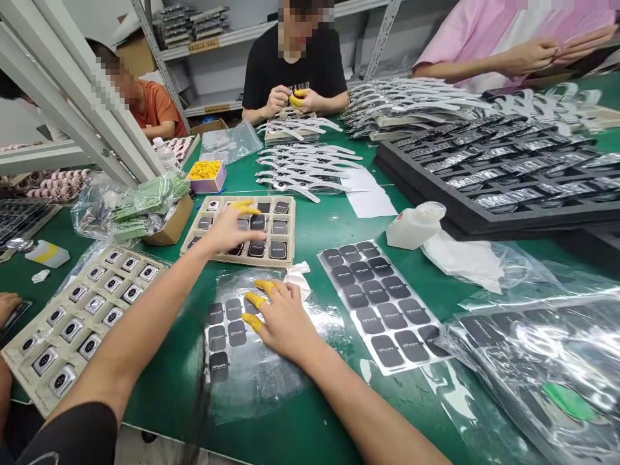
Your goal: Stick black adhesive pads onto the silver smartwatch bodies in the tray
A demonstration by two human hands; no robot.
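My left hand (232, 227) reaches over a beige tray (285, 259) whose compartments hold square watch bodies, several with dark printed film on top. Its fingers are spread, yellow cots cover at least one fingertip, and nothing shows between them. Lower down, my right hand (285, 320) lies with fingers stretched over a clear film sheet (271, 381) bearing dark square stickers (219, 368). Yellow finger cots cover three of its fingertips, which rest near the sticker rows. A fuller sticker sheet (378, 297) lies to the right of that hand.
At left stands another tray of watch bodies (92, 303). A box of yellow finger cots (207, 175), white watch straps (305, 165), a white bottle (415, 225) and a black foam tray (504, 219) lie around. Plastic sheets (533, 361) cover the right. Co-workers sit opposite.
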